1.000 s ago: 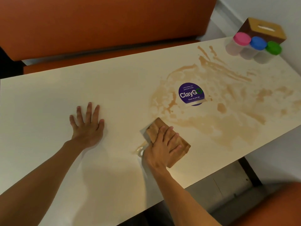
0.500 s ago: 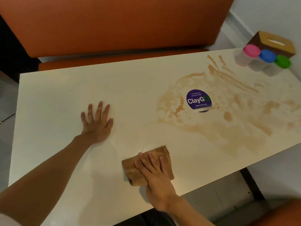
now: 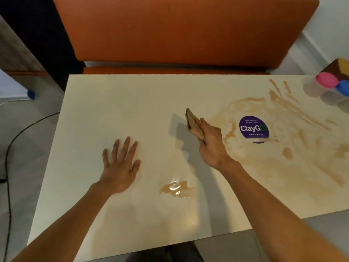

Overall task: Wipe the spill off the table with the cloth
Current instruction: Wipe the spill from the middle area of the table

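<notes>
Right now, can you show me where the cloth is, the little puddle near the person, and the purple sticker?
cloth (image 3: 192, 122), head view, on its folded brown side.
little puddle (image 3: 175, 188), head view, on its shiny middle.
purple sticker (image 3: 253, 128), head view, on the white lettering.

An orange padded bench seat (image 3: 179, 31) stands far behind; grey floor (image 3: 20, 140) with a black cable (image 3: 8, 157) lies left.

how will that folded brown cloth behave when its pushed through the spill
The folded brown cloth is probably soft but holds its shape, since it stays flat under the right hand. It likely drags liquid rather than soaking it all: a tan puddle sits nearby.
</notes>
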